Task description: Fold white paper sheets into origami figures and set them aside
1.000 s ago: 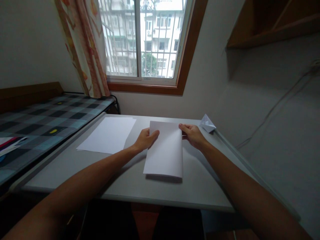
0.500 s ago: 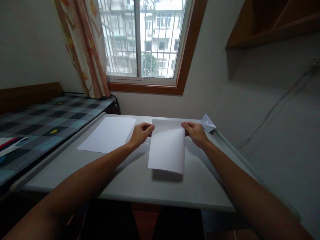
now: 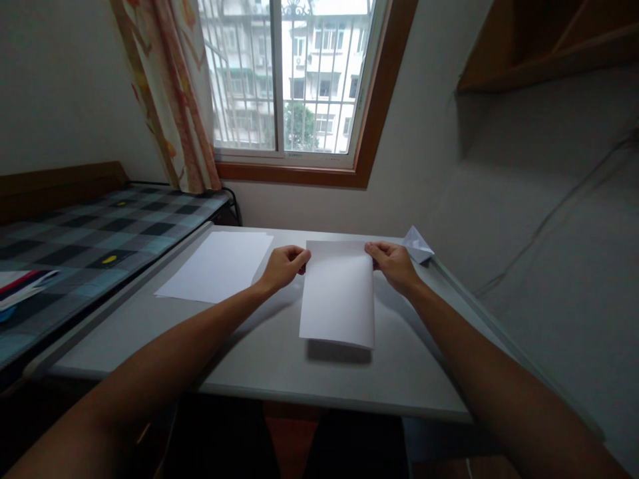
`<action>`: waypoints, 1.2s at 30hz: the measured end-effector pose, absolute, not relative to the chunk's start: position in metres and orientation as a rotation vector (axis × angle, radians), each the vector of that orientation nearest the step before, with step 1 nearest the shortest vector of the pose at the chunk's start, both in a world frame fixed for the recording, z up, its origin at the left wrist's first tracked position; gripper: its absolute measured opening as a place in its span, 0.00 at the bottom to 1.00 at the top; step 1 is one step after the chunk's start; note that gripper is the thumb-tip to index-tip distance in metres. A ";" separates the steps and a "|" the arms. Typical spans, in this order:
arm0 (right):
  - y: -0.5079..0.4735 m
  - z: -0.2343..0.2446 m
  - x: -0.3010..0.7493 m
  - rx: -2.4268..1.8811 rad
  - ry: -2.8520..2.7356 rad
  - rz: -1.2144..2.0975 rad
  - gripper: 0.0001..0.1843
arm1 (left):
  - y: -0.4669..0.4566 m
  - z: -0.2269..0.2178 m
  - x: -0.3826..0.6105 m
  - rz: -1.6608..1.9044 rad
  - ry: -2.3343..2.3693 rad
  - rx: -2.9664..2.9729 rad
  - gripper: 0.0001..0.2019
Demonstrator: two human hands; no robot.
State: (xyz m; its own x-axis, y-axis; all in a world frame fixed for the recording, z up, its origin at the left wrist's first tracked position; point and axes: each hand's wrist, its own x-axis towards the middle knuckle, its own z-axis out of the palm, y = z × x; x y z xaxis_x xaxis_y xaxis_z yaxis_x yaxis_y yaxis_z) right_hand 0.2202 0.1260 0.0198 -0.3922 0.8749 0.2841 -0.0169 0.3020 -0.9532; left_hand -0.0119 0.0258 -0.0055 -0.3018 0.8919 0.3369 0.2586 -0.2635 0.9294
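Observation:
A white sheet of paper (image 3: 337, 299), folded over into a narrow upright rectangle, is held just above the table with its shadow under the near edge. My left hand (image 3: 285, 267) pinches its far left corner between thumb and fingers. At the far right corner, my right hand (image 3: 394, 265) grips it the same way, thumb on top. The fold seems to run along the right side, which curves softly. Just beyond my right hand stands a folded paper piece (image 3: 418, 245) with a pointed top. Flat sheets of white paper (image 3: 215, 265) lie to the left of my left hand.
The white table (image 3: 239, 372) has a raised rim on its left and right sides. A bed with a checked cover (image 3: 150, 219) adjoins it on the left. Behind are a barred window (image 3: 284, 80) and a curtain (image 3: 174, 106). A wooden shelf (image 3: 544, 66) hangs upper right.
The paper's near edge lies a little more level and the sheet sits slightly further right in view. Both hands keep their grip. The whole view has shifted slightly.

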 end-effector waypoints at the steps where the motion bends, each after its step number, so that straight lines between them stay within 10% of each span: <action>1: 0.126 0.020 0.220 -0.791 -1.656 1.229 0.21 | 0.026 -0.005 -0.012 1.604 1.461 1.425 0.14; 36: 0.135 0.014 0.224 -0.783 -1.492 1.374 0.17 | 0.023 -0.003 -0.011 1.607 1.342 1.458 0.13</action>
